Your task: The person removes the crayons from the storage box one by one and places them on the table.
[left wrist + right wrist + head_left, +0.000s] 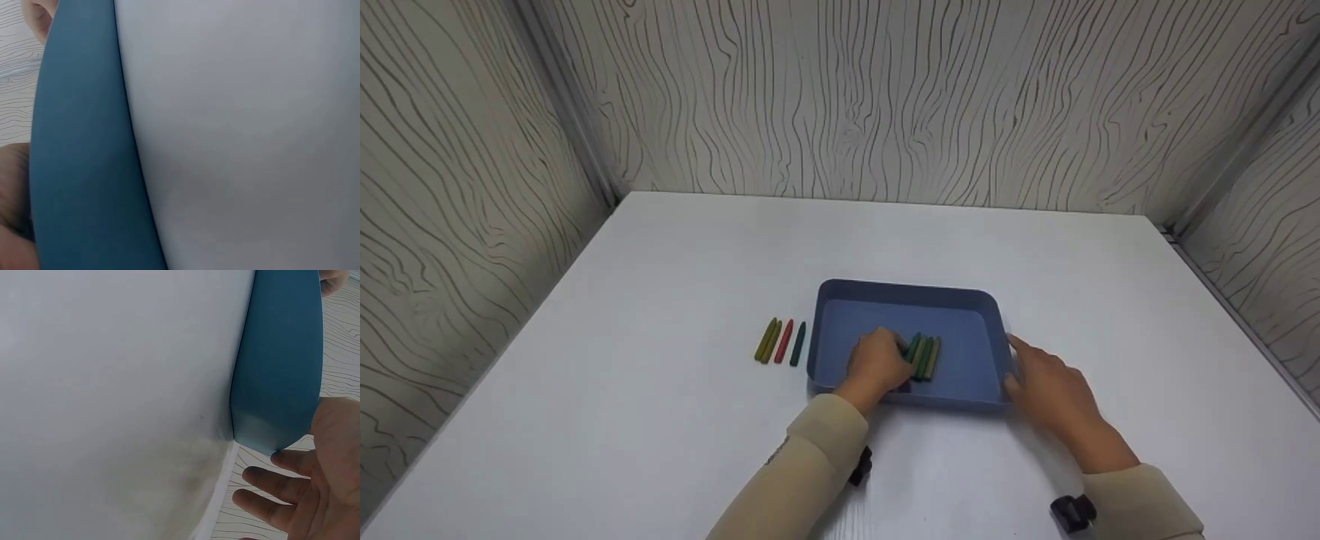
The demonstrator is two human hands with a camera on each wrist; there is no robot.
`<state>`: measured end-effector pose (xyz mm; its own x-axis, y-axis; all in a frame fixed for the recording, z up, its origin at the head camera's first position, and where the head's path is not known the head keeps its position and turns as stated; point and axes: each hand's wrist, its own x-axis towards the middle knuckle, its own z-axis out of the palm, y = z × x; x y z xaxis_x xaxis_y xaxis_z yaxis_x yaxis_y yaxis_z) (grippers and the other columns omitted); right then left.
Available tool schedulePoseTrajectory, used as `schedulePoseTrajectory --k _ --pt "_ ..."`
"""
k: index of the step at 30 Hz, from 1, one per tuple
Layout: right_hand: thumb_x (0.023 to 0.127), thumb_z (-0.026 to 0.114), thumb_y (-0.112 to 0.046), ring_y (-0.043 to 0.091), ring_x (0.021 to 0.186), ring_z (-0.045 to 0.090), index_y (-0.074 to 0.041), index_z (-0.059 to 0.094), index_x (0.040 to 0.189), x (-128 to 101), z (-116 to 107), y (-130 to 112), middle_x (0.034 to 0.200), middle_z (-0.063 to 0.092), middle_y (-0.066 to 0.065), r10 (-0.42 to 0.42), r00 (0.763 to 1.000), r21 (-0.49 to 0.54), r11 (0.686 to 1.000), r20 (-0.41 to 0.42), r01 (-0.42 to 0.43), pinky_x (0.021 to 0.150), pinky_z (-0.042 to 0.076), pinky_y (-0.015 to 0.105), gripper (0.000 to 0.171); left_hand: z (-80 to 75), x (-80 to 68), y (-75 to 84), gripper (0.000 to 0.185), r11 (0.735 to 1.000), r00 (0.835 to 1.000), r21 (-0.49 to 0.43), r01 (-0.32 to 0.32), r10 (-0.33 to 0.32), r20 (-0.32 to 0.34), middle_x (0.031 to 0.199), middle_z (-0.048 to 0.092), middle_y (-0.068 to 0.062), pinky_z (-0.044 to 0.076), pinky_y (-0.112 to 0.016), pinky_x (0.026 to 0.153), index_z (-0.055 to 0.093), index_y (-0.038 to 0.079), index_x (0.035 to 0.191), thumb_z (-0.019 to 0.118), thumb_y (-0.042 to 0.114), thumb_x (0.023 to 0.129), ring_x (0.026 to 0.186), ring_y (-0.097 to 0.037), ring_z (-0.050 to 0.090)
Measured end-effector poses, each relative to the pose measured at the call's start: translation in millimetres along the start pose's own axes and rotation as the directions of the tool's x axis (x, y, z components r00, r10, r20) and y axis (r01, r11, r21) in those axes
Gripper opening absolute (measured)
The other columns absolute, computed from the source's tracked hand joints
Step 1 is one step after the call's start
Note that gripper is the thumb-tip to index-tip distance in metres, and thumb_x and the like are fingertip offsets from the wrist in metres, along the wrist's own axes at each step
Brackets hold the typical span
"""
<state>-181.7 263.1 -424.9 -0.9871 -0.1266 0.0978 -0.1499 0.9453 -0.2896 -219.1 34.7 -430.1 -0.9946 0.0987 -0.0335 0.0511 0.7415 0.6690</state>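
A shallow blue tray [960,322] lies on the white table. My left hand [879,361] reaches over its near wall, fingers curled down at the leftmost green crayon [912,348], which they seem to pinch; the fingertips are partly hidden. Right beside it, several green and olive crayons [931,360] lie in a row on the tray floor. At the tray's right side, my right hand [1054,390] touches the wall near the front corner. The right wrist view shows this hand's fingers [275,486] spread, one fingertip against the blue corner.
Left of the tray, on the table [660,315], lie a dark green crayon [798,344], a red crayon [784,341] and two olive crayons [766,339]. Wood-grain patterned panels [847,97] stand behind the table and along both sides.
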Motion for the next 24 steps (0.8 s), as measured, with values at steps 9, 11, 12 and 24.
schedulePoseTrajectory --k 9,11,12,24 --pt "0.089 0.055 -0.011 0.047 0.111 0.051 0.006 0.041 0.139 1.0 1.1 0.4 0.124 0.055 0.028 0.007 1.000 -0.004 1.000 0.000 -0.007 0.085 0.039 0.061 0.054 -3.7 0.4 -1.3 0.022 0.999 1.000 -0.052 0.017 -0.016 0.008 0.089 0.069 -0.005 0.052 -0.034 0.071 0.072 0.003 0.099 0.075 0.010 0.079 0.083 -0.021 0.064" --pt "0.089 0.055 -0.011 0.047 0.112 0.050 0.006 0.041 0.139 0.9 1.3 0.2 0.125 0.054 0.028 0.010 1.000 -0.001 1.000 0.003 -0.010 0.087 0.039 0.061 0.054 -4.9 0.7 -2.0 0.022 0.997 1.000 -0.070 0.020 -0.019 0.010 0.089 0.068 -0.005 0.052 -0.034 0.070 0.072 0.003 0.099 0.075 0.010 0.078 0.082 -0.020 0.063" --pt "0.089 0.055 -0.011 0.048 0.113 0.049 0.006 0.041 0.139 0.7 1.1 0.0 0.126 0.053 0.029 0.013 1.000 0.002 1.000 0.005 -0.013 0.088 0.038 0.061 0.054 -5.8 0.6 -2.4 0.022 0.996 1.000 -0.082 0.022 -0.021 0.010 0.089 0.068 -0.005 0.052 -0.033 0.069 0.072 0.003 0.099 0.074 0.009 0.078 0.082 -0.020 0.063" --pt "0.090 0.055 -0.013 0.048 0.116 0.047 0.006 0.040 0.139 -1.1 -2.0 -0.3 0.129 0.051 0.029 -0.008 1.000 -0.002 1.000 0.018 0.008 0.087 0.038 0.061 0.055 -30.7 4.1 -9.6 0.025 0.983 0.999 -0.182 -0.027 0.019 -0.046 0.082 0.067 -0.004 0.048 -0.029 0.057 0.072 0.002 0.102 0.068 0.003 0.078 0.067 -0.014 0.059"
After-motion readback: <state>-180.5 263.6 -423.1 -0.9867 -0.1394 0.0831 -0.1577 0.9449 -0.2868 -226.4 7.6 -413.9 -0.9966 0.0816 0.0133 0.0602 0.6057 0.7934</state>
